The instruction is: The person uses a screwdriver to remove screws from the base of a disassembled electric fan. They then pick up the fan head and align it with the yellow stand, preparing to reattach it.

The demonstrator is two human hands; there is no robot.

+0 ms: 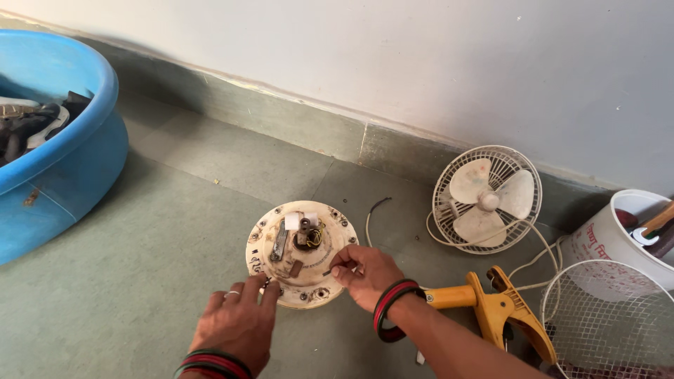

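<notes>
A round, dirty cream fan motor housing [261, 247] lies flat on the floor, with a dark shaft, copper wire and a white block at its centre. My left hand [235, 323] rests at its near left edge, fingertips pinching something small and dark at the rim. My right hand [365, 274] is at the housing's right edge, thumb and finger closed on a thin dark wire end. Both wrists wear red and black bangles.
A big blue tub [63, 175] with dark parts stands at the left. A small cream table fan [486, 198] leans on the wall, its cord trailing. A yellow clamp tool [491, 305], a white bucket [604, 242] and a wire fan guard [611, 323] lie at the right.
</notes>
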